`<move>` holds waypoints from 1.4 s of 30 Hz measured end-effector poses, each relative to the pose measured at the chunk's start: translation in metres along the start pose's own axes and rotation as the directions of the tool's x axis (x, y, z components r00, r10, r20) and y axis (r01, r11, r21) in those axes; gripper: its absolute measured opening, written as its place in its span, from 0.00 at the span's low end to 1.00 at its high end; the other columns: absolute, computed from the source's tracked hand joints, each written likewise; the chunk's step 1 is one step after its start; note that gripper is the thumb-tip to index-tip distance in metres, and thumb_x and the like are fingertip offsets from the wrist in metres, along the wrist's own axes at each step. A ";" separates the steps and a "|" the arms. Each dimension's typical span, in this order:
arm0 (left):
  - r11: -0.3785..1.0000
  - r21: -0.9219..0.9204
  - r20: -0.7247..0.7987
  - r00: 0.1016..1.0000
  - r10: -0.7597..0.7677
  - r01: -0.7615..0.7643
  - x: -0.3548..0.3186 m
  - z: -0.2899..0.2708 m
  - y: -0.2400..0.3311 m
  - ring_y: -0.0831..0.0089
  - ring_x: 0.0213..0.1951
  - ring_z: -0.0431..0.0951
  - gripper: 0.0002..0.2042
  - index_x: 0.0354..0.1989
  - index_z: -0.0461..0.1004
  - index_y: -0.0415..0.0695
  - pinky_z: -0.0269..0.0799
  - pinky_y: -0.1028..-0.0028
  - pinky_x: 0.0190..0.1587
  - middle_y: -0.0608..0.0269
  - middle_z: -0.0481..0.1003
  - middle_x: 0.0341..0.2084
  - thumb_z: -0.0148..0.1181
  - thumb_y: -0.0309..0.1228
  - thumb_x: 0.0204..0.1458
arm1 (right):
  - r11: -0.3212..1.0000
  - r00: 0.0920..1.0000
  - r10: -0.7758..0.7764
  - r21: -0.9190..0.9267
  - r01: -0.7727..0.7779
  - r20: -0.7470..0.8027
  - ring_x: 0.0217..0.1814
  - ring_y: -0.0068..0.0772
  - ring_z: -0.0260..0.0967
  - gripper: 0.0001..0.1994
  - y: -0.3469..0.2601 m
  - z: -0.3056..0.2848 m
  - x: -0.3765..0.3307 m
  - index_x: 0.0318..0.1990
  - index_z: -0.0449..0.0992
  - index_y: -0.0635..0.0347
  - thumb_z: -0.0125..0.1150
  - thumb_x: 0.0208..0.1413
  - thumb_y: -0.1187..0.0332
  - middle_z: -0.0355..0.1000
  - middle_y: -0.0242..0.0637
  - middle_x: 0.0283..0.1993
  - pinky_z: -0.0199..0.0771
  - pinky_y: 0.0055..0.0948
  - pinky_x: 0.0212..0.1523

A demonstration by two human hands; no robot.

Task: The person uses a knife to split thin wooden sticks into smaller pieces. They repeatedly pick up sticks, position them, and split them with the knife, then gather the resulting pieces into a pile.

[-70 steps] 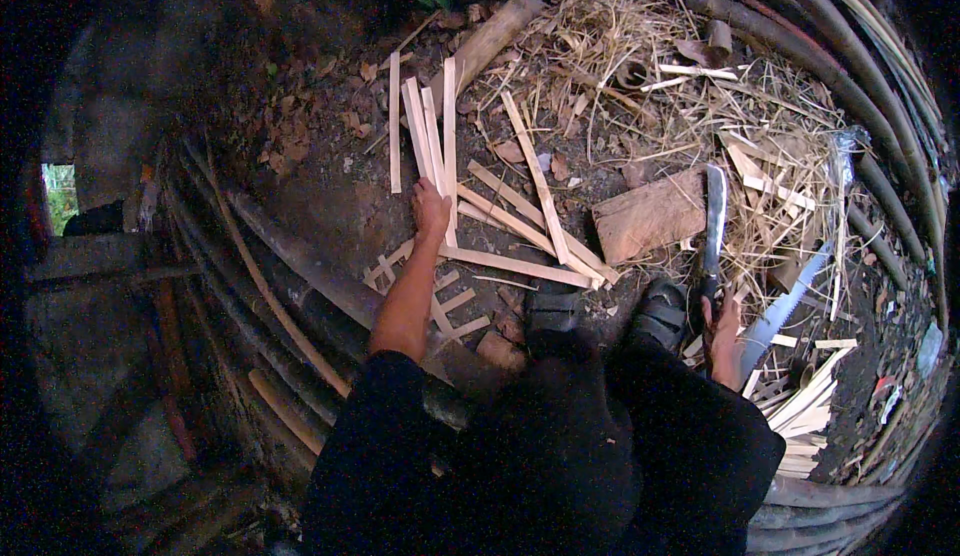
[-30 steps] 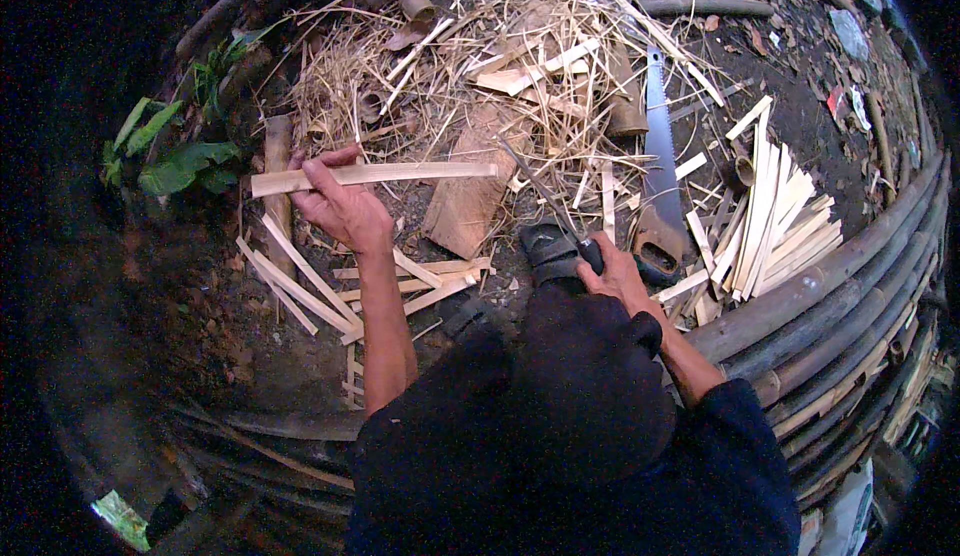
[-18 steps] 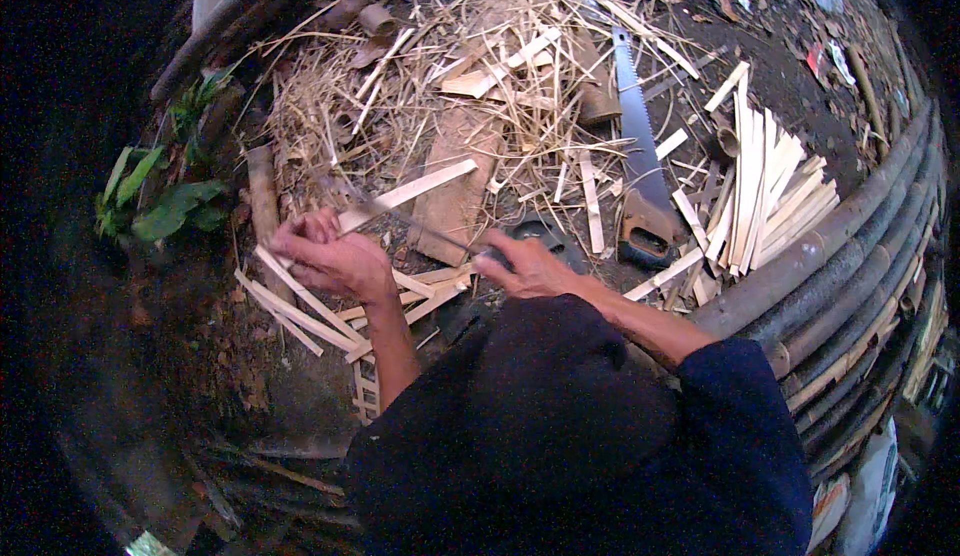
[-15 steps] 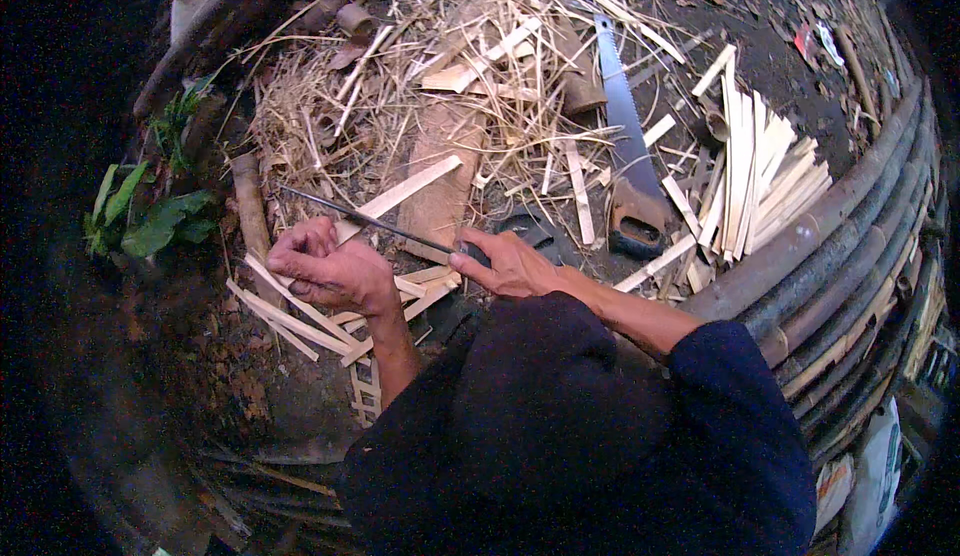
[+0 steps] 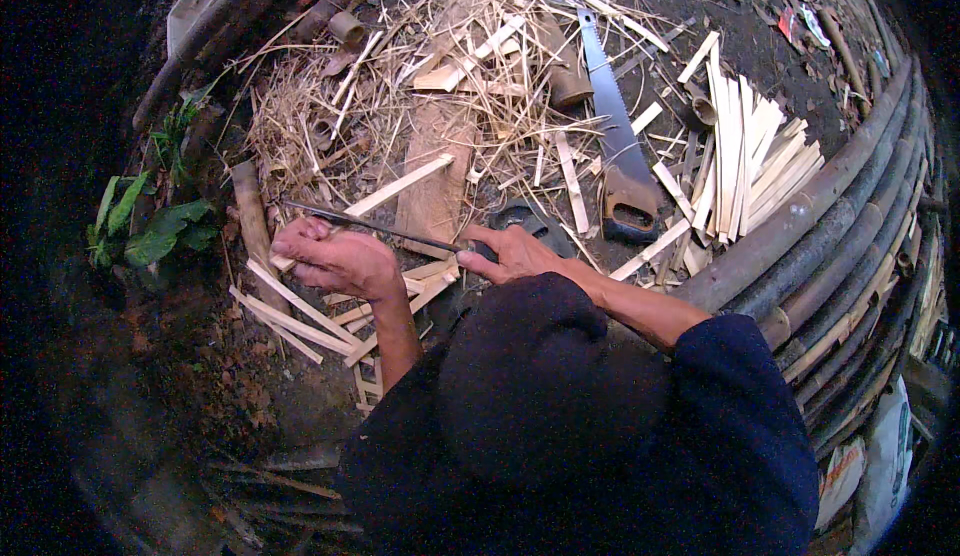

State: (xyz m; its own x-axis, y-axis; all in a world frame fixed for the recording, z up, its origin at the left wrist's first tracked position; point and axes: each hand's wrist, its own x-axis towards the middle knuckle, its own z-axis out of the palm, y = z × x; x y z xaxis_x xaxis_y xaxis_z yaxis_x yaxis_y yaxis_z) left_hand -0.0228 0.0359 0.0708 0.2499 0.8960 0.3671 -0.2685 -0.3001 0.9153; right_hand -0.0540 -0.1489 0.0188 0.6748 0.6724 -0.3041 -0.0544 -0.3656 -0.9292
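Observation:
My left hand (image 5: pixel 340 258) is closed around a pale, flat bamboo strip (image 5: pixel 402 185). One end of the strip sticks out below the fingers, and the longer end reaches over a broad plank (image 5: pixel 433 196). In my right hand (image 5: pixel 515 256) is the dark handle of a knife. Its long, thin blade (image 5: pixel 385 228) points left, crossing over the strip, and its tip lies close by my left fingertips. Whether the edge touches the strip I cannot tell. Several loose bamboo strips (image 5: pixel 305 324) lie under and beside my left wrist.
A handsaw (image 5: pixel 618 126) lies on the ground ahead to the right, beside a fanned pile of bamboo strips (image 5: pixel 745 156). Thin shavings (image 5: pixel 300 116) cover the ground ahead. Bamboo poles (image 5: pixel 810 241) curve along the right. A green leafy plant (image 5: pixel 170 234) grows at the left.
The knife blade has tilted flatter, its tip dropping nearer to my left fingers. Both hands keep their holds. The whole view has shifted slightly.

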 end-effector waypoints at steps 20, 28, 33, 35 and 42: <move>0.992 0.110 -0.037 0.998 -0.055 0.059 0.011 -0.005 -0.020 0.70 0.29 0.68 0.22 0.34 0.65 0.37 0.68 0.71 0.35 0.59 0.67 0.26 0.37 0.46 0.64 | 0.974 0.992 0.034 -0.221 -0.061 -0.120 0.43 0.60 0.70 0.28 0.067 -0.007 0.028 0.47 0.69 0.63 0.45 0.57 0.43 0.73 0.58 0.38 0.69 0.50 0.46; 0.982 -0.183 0.016 0.999 -0.036 0.038 0.023 0.013 -0.022 0.77 0.26 0.60 0.24 0.38 0.66 0.37 0.59 0.73 0.28 0.67 0.61 0.23 0.38 0.50 0.62 | 0.924 0.983 0.075 -0.360 -0.132 -0.168 0.41 0.58 0.71 0.27 0.088 -0.023 0.030 0.45 0.72 0.63 0.44 0.60 0.45 0.74 0.57 0.35 0.69 0.47 0.41; 0.999 -0.040 0.131 0.991 0.004 0.001 0.025 0.008 -0.014 0.72 0.31 0.65 0.24 0.34 0.64 0.37 0.64 0.70 0.40 0.60 0.65 0.27 0.38 0.51 0.62 | 0.929 0.920 0.247 -0.195 -0.314 -0.305 0.39 0.56 0.71 0.24 0.142 -0.013 0.030 0.44 0.72 0.63 0.44 0.61 0.48 0.73 0.57 0.35 0.69 0.45 0.41; 0.988 -0.017 0.099 0.983 0.157 -0.156 0.027 0.012 -0.009 0.71 0.28 0.64 0.24 0.28 0.62 0.39 0.65 0.71 0.36 0.62 0.64 0.23 0.38 0.50 0.62 | 0.960 0.928 0.192 -0.137 -0.246 -0.319 0.38 0.55 0.71 0.24 0.113 -0.005 0.025 0.44 0.72 0.64 0.45 0.61 0.48 0.73 0.56 0.34 0.69 0.44 0.41; 0.970 -0.170 0.125 0.980 -0.155 0.175 0.017 0.013 -0.008 0.80 0.19 0.48 0.24 0.25 0.57 0.44 0.44 0.77 0.22 0.73 0.50 0.14 0.37 0.53 0.62 | 0.996 0.995 0.063 -0.051 -0.067 -0.077 0.41 0.59 0.71 0.25 0.003 0.007 0.032 0.49 0.69 0.60 0.43 0.60 0.46 0.73 0.57 0.36 0.69 0.48 0.42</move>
State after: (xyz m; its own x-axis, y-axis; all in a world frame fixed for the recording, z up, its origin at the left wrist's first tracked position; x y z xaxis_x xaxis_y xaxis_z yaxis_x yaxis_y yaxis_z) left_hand -0.0045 0.0493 0.0718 0.4031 0.8835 0.2388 -0.3746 -0.0788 0.9238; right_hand -0.0381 -0.1240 0.0050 0.7249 0.5962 -0.3451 -0.0619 -0.4426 -0.8946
